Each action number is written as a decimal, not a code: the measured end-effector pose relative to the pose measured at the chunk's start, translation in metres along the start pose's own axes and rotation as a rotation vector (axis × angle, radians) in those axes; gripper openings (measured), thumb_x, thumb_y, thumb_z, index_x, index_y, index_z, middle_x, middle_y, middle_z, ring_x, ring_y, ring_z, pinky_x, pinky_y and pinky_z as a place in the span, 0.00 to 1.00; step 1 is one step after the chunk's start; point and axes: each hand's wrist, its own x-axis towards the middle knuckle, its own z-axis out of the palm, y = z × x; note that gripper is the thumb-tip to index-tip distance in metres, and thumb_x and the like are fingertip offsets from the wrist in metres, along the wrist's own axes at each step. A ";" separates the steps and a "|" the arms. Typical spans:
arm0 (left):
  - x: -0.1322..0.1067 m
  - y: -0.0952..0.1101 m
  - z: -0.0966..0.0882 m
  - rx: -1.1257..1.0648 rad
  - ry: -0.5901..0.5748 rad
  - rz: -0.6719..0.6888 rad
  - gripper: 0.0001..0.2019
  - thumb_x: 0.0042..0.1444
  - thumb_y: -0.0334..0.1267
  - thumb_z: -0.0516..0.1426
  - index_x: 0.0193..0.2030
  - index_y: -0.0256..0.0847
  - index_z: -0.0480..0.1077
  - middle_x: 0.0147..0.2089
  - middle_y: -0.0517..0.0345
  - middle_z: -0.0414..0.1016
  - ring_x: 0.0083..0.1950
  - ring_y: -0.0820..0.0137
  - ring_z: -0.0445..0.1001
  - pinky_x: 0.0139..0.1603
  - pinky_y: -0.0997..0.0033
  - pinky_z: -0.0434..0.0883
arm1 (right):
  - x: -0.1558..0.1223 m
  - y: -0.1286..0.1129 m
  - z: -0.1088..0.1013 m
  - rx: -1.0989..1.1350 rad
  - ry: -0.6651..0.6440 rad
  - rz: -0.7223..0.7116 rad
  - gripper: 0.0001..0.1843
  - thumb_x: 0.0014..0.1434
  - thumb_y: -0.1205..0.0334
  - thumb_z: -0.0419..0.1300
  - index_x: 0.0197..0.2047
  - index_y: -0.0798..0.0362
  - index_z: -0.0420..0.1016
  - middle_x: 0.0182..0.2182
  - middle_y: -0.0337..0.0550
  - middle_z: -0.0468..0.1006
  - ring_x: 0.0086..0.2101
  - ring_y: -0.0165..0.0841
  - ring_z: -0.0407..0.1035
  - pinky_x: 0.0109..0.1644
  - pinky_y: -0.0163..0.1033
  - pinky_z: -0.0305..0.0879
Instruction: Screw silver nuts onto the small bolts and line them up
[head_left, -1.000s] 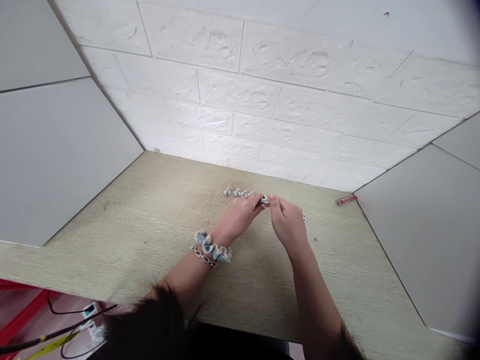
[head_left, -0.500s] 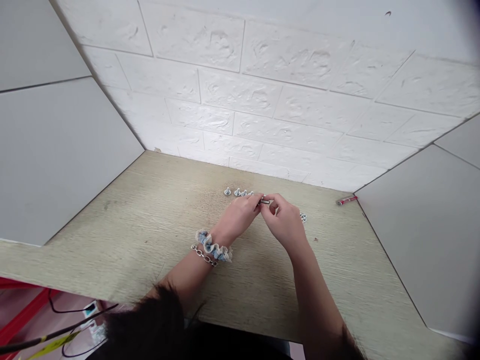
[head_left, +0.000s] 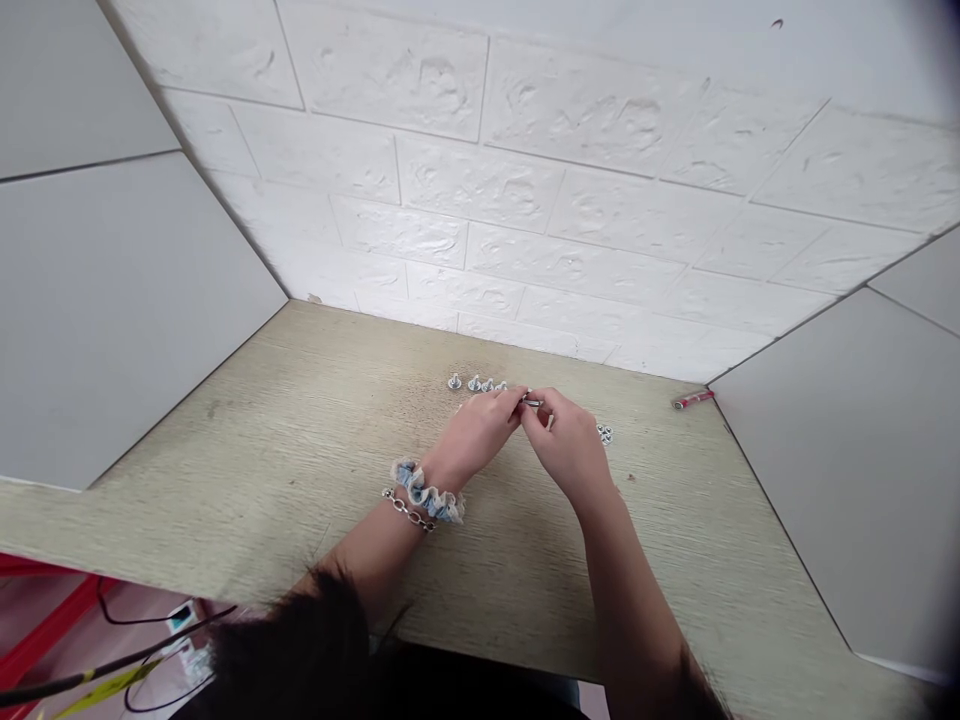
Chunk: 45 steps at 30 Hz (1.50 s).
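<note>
My left hand (head_left: 480,425) and my right hand (head_left: 570,445) meet fingertip to fingertip over the table. Between them they pinch a small silvery screw (head_left: 532,403), its shank lying level; most of it is hidden by the fingers. Just beyond the left hand, a row of several metal screws (head_left: 475,383) stands on their heads with shanks up. The row's right end disappears behind my left fingers. Beside the right wrist lies a cluster of small round metal pieces (head_left: 605,434), like washers or nuts, partly covered by that hand.
The wood-grain table (head_left: 337,400) ends at a white brick-pattern wall (head_left: 465,180). Grey panels (head_left: 135,320) stand on both sides. A red pen-like object (head_left: 692,399) lies at the right corner. Cables (head_left: 112,680) hang below the table's left front edge.
The fingers have shifted very slightly around the small screw, and a dark part seen at the left fingertips earlier is less visible. Arms and the row of screws stay in place.
</note>
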 end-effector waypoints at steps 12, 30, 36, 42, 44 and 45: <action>-0.006 0.002 0.002 0.141 -0.054 0.062 0.15 0.58 0.30 0.46 0.52 0.37 0.59 0.42 0.50 0.71 0.41 0.68 0.70 0.38 0.70 0.67 | -0.001 0.001 0.007 0.098 0.018 0.045 0.11 0.55 0.56 0.46 0.27 0.51 0.65 0.22 0.36 0.70 0.23 0.28 0.60 0.27 0.33 0.50; 0.007 -0.055 -0.029 0.244 0.216 -0.443 0.11 0.53 0.36 0.50 0.36 0.38 0.72 0.37 0.51 0.72 0.39 0.67 0.70 0.41 0.69 0.66 | -0.002 -0.002 0.015 0.178 0.112 0.069 0.19 0.57 0.49 0.45 0.44 0.49 0.68 0.25 0.37 0.71 0.25 0.29 0.63 0.29 0.33 0.54; 0.003 -0.078 -0.023 0.330 -0.026 -0.564 0.14 0.54 0.33 0.47 0.41 0.39 0.72 0.41 0.50 0.75 0.42 0.63 0.71 0.42 0.67 0.66 | -0.001 0.002 0.017 0.079 0.016 -0.009 0.13 0.58 0.55 0.46 0.35 0.49 0.70 0.25 0.37 0.72 0.26 0.29 0.63 0.31 0.33 0.53; 0.004 -0.088 -0.017 0.305 -0.047 -0.557 0.16 0.54 0.33 0.49 0.48 0.35 0.68 0.45 0.47 0.73 0.46 0.64 0.70 0.46 0.68 0.65 | -0.002 0.002 0.015 0.019 -0.076 -0.009 0.14 0.58 0.55 0.45 0.32 0.49 0.69 0.23 0.36 0.71 0.23 0.28 0.61 0.27 0.32 0.49; 0.004 -0.090 -0.016 0.280 -0.052 -0.563 0.17 0.53 0.33 0.50 0.50 0.35 0.67 0.44 0.48 0.73 0.45 0.65 0.70 0.46 0.69 0.65 | -0.002 0.001 0.015 -0.001 -0.082 -0.029 0.14 0.58 0.55 0.45 0.32 0.49 0.69 0.24 0.36 0.71 0.24 0.28 0.61 0.27 0.32 0.48; 0.004 -0.091 -0.015 0.271 -0.058 -0.563 0.17 0.52 0.32 0.50 0.49 0.35 0.67 0.44 0.48 0.74 0.45 0.65 0.70 0.46 0.69 0.65 | -0.002 0.000 0.015 -0.008 -0.082 -0.043 0.14 0.58 0.55 0.45 0.32 0.50 0.69 0.24 0.37 0.71 0.24 0.28 0.61 0.27 0.32 0.48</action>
